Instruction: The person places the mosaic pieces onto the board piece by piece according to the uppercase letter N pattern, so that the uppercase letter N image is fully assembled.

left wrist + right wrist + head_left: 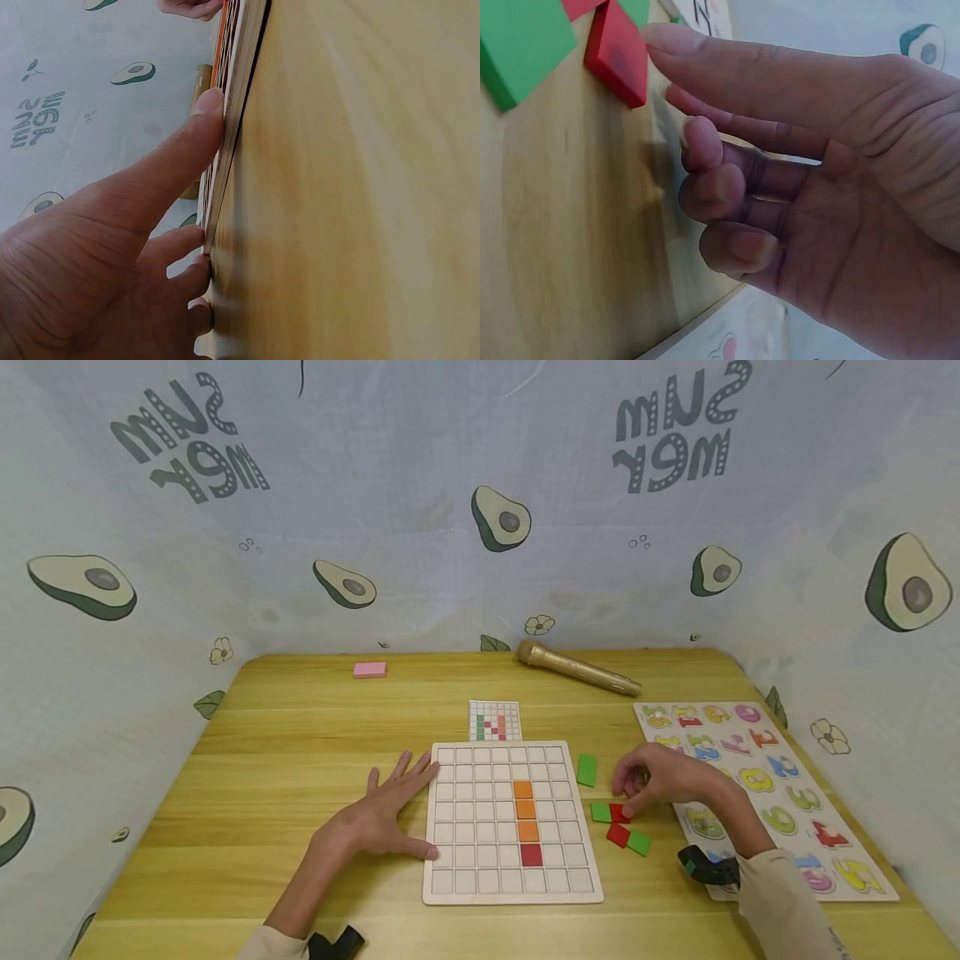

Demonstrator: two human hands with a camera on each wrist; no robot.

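A white grid board (487, 877) lies in front of me, with a column of three orange tiles (526, 808) and a red tile (532, 855) below them. Fingers spread, my left hand (378, 814) rests along the board's left edge; the left wrist view shows its thumb (202, 124) against the side. To the board's right, my right hand (667, 777) reaches over loose tiles, its fingers loosely bent. Its thumb tip (679, 41) is right at a red tile (619, 56), which lies beside a green tile (601, 812). Another red tile (618, 835) adjoins a green one nearer me.
A pattern card (495, 721) with coloured squares lies behind the board. One green tile (587, 770) sits apart at its right edge. Under my right forearm is a number puzzle board (810, 802). Farther back are a golden microphone (577, 668) and a pink block (370, 670).
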